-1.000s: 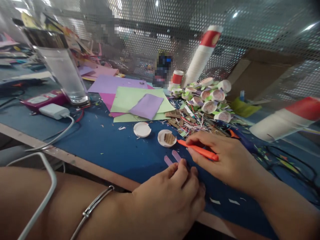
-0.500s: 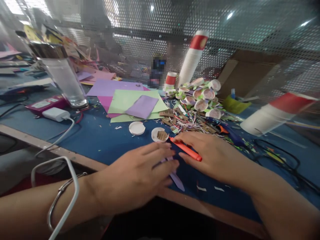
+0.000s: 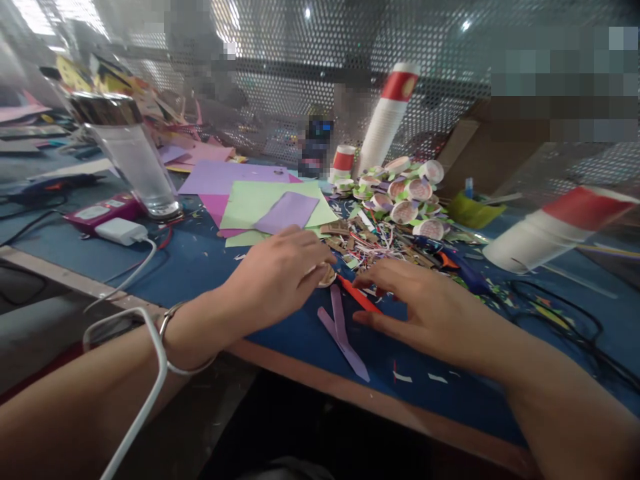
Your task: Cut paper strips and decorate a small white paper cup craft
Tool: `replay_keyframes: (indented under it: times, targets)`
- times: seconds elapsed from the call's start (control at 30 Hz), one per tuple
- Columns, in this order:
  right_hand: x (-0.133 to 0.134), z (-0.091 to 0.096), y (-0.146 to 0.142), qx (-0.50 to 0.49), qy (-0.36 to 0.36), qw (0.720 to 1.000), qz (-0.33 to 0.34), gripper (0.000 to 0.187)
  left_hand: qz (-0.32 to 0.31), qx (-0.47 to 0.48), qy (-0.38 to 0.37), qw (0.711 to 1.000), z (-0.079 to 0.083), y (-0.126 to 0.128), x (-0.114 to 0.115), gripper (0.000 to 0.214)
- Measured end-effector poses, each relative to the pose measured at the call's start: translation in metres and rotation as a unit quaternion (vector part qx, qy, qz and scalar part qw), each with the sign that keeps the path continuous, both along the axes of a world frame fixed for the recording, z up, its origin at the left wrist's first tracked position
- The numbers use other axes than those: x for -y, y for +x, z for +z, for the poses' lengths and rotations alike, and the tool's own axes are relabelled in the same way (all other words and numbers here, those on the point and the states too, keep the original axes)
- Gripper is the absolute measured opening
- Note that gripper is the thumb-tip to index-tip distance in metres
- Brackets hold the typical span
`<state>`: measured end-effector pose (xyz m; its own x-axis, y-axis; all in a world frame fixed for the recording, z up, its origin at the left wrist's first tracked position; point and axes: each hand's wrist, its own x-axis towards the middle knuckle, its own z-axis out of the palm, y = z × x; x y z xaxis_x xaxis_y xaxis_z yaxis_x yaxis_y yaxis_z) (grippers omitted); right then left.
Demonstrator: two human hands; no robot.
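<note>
My left hand (image 3: 283,275) reaches over the table, thumb and fingers curled round a small white round cup base (image 3: 327,275) with brown corrugated cardboard in it. The fingers hide most of the cup base. My right hand (image 3: 417,303) hovers to the right, thumb and fingers apart. Just at its fingertips a slim orange-red stick-shaped tool (image 3: 361,295) rests on the table; its exact kind I cannot tell. Two narrow purple paper strips (image 3: 345,343) lie below and between my hands, joined or overlapping in a V.
Behind are green and purple paper sheets (image 3: 240,208), a heap of scraps (image 3: 375,243) and several decorated cup bases (image 3: 405,212). Paper cups (image 3: 560,230) lie right, near a blue glue gun (image 3: 460,267) and black cable. A glass bottle (image 3: 137,160) and white charger (image 3: 121,231) stand left.
My left hand has moved up and away from the purple strips to the cup base. My right fingers have spread and come off the orange tool, which stays on the table.
</note>
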<state>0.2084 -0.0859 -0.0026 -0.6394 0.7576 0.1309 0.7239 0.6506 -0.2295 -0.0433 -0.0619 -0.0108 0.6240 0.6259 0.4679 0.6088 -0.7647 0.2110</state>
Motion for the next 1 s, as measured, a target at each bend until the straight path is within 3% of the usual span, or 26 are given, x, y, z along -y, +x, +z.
replay_keyframes:
  times: [0.1,0.2,0.3,0.37,0.47,0.6,0.77,0.87,1.0]
  targets:
    - [0.003,0.002,-0.009,-0.005,0.003,1.000,0.010,0.040,0.055,-0.001,0.011,0.998,0.020,0.010,-0.013,0.022]
    - [0.009,0.001,-0.021,0.028,-0.005,0.999,0.032,0.045,0.062,0.011,0.019,0.998,0.044,0.024,-0.025,0.021]
    - [0.013,-0.002,-0.029,0.049,-0.015,0.998,0.048,0.035,0.059,0.020,0.022,0.998,0.061,0.035,-0.043,0.021]
    - [0.015,-0.003,-0.030,0.044,-0.028,0.997,0.054,0.024,0.055,0.025,0.026,0.998,0.064,0.037,-0.055,0.020]
    - [0.016,-0.005,-0.030,0.029,-0.037,0.998,0.051,0.018,0.033,0.016,0.011,0.999,0.058,0.034,-0.065,0.021]
    - [0.016,-0.007,-0.028,0.020,-0.018,0.998,0.049,0.019,-0.057,-0.067,-0.073,0.993,0.047,0.022,-0.062,0.019]
    - [0.021,-0.009,-0.031,0.015,0.024,0.999,0.041,0.022,-0.066,-0.070,-0.128,0.987,0.040,0.006,-0.055,0.023]
    - [0.030,-0.011,-0.033,0.012,0.069,0.996,0.053,0.018,-0.105,-0.049,-0.136,0.984,0.030,0.000,-0.041,0.016]
    - [0.045,-0.020,-0.026,-0.006,0.130,0.990,0.051,0.026,-0.185,-0.070,-0.083,0.977,0.010,-0.003,-0.014,0.018]
